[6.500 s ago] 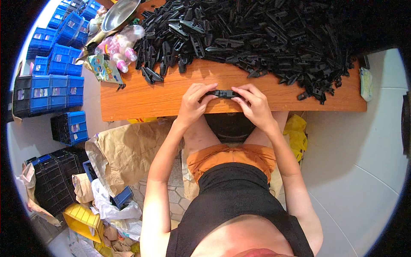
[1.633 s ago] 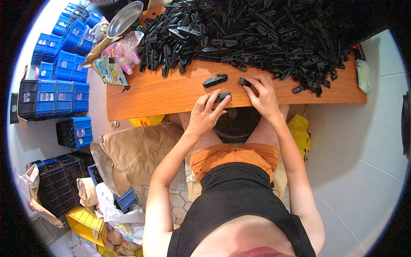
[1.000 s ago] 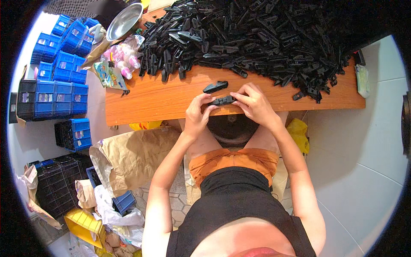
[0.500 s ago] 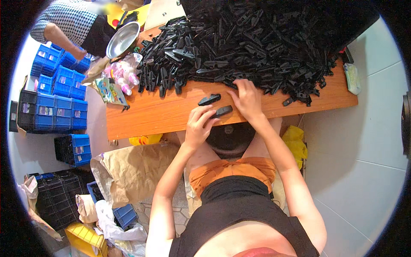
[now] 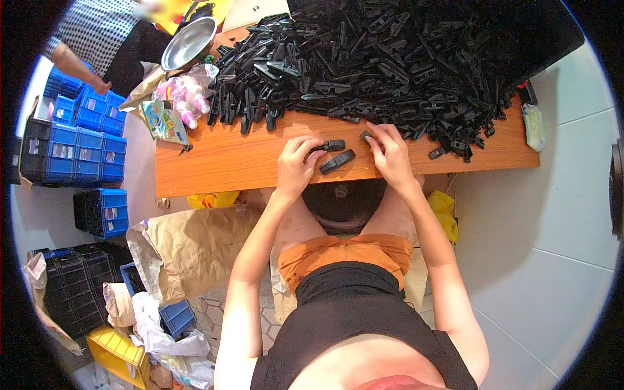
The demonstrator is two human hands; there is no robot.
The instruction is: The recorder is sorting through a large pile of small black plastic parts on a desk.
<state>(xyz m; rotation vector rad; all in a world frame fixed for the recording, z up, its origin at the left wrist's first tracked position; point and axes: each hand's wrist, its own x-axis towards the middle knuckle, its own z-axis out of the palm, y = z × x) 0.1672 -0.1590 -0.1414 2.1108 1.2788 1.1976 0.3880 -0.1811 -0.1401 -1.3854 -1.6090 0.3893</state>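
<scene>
My left hand [image 5: 298, 168] is closed, thumb and fingers pinching one end of a long black plastic part [image 5: 333, 145] just above the table. A second black plastic part [image 5: 337, 162] lies slanted on the wood near the front edge, untouched, between my hands. My right hand [image 5: 391, 159] is also closed, its thumb and fingers around a small black plastic part [image 5: 366, 135], mostly hidden by the fingers. Just beyond both hands spreads a big heap of similar black parts [image 5: 364, 71].
On the wooden table [image 5: 227, 169], a metal bowl [image 5: 188, 44] and a pink-and-white package [image 5: 185, 97] sit at the left. A pale packet [image 5: 534, 128] lies at the right edge. Blue crates [image 5: 78, 153] and a brown paper bag [image 5: 195, 250] stand left. Another person [image 5: 97, 39] is at the far left.
My left hand has let go of the nearer part and taken hold of the farther one. My right hand has drawn back slightly from the heap with a part in its fingers.
</scene>
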